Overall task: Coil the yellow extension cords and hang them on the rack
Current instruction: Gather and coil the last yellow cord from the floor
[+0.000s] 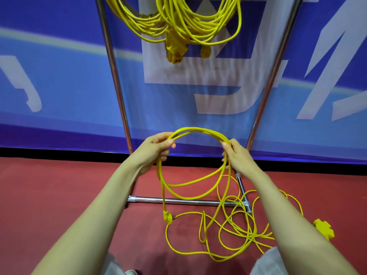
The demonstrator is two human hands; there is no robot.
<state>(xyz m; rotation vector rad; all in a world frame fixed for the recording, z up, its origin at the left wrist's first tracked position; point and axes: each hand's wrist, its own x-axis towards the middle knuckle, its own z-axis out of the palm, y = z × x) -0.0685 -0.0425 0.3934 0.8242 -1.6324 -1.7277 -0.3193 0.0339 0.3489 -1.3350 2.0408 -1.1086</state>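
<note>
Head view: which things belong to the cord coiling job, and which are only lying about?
Job: cord loops, gripped by left hand and right hand; loose cord on the red floor; hung coils; rack.
Not the job: blue banner; red floor.

The yellow cord (198, 129) has a smooth plastic jacket with a soft gloss. The hung coils (178, 18) show brighter highlights on the same plastic. The rack (188, 201) is polished metal tube, chrome-bright and smooth. The outlet block (323, 228) looks like duller moulded plastic. The red floor (59, 185) is matt and finely napped, like carpet. The blue banner (59, 76) is a smooth sheet with a faint sheen.
</note>
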